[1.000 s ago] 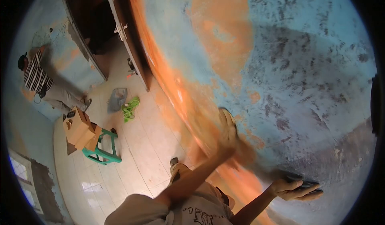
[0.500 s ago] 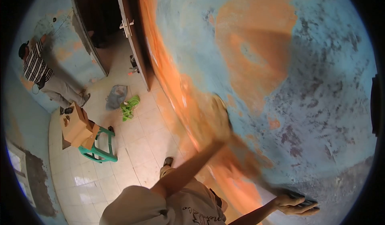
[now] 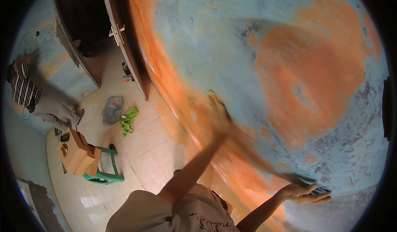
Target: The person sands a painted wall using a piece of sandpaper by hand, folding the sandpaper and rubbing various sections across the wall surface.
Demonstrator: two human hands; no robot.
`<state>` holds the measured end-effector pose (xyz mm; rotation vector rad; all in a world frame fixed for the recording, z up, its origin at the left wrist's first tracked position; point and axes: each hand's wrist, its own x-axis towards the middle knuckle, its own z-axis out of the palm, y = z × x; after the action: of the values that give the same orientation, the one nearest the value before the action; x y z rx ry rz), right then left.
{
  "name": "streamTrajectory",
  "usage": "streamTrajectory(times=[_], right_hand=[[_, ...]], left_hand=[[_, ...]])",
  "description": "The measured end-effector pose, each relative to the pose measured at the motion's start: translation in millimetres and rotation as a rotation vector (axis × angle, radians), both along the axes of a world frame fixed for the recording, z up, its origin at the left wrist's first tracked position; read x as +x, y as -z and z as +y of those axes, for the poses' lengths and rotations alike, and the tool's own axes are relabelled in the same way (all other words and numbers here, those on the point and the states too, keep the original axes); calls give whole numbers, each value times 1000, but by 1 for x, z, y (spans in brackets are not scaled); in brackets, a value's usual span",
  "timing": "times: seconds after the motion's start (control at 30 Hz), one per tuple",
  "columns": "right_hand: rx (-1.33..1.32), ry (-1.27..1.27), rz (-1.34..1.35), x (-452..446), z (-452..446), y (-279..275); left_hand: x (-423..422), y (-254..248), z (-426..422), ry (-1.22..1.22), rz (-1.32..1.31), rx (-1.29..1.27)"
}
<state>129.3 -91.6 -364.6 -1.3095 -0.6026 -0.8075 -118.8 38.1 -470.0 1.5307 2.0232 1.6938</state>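
Note:
My left hand (image 3: 218, 115) lies against the wall (image 3: 198, 45), blurred by motion. Under its fingers shows a thin flat pad (image 3: 221, 101) with a pale and dark edge, pressed to the surface; its exact kind is hidden. Blue paint with worn orange patches covers this wall around the hand. Lower right, my right hand (image 3: 305, 193) is turned palm up with fingers stretched out and nothing in it. Its back is at or close to the wall, with a dark shadow beside the fingers.
At the far left a person (image 3: 29, 93) in a striped shirt works at another wall. A green plastic stool (image 3: 108, 176) bears a cardboard box (image 3: 78, 155). A grey plastic bag (image 3: 112, 110) and a green bag (image 3: 129, 120) lie on the tiled floor near the open door (image 3: 124, 37).
My view has shifted, so the stool and bags sit lower and the orange patch farther right. My left hand stays on the wall with the pad; my right palm has turned further up.

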Motion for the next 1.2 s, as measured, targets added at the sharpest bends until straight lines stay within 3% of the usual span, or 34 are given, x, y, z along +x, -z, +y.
streamTrajectory(times=[0.17, 0.3, 0.37, 0.43, 0.5, 0.57, 0.63, 0.7, 0.77, 0.9, 1.0, 1.13, 1.2], right_hand=[[14, 113, -50, -5, 27, 7], [26, 134, -98, -6, 31, 8], [37, 123, -17, -21, 36, 9], [49, 124, 84, -34, 44, 23], [-54, 226, -91, -44, 56, 45], [-72, 222, -46, -53, 58, 39], [-123, 209, 30, -60, 52, 36], [-121, 213, 8, -57, 54, 38], [-119, 225, -11, -56, 54, 39], [-86, 232, 31, -55, 56, 38], [-78, 229, 26, -55, 54, 38], [-65, 209, 28, -58, 57, 35], [-61, 207, 22, -59, 60, 34]], left_hand=[[-32, -3, 20, -50, -120, 277], [2, 54, -22, 308, -151, -27], [-42, 84, 31, 182, -188, -99], [-100, 72, 65, 39, -51, -181], [-102, 81, 74, 6, -33, -190], [-88, 83, 67, -45, -22, -197], [-32, 66, 5, 255, -342, -53], [-23, 65, -4, 400, -521, 22], [-42, 72, 9, 374, -482, 65], [-94, 88, 66, 113, -83, -45], [-90, 92, 68, -51, 34, -74], [-18, 63, -7, 313, -402, 92], [-39, 62, 17, 226, -356, 23]])
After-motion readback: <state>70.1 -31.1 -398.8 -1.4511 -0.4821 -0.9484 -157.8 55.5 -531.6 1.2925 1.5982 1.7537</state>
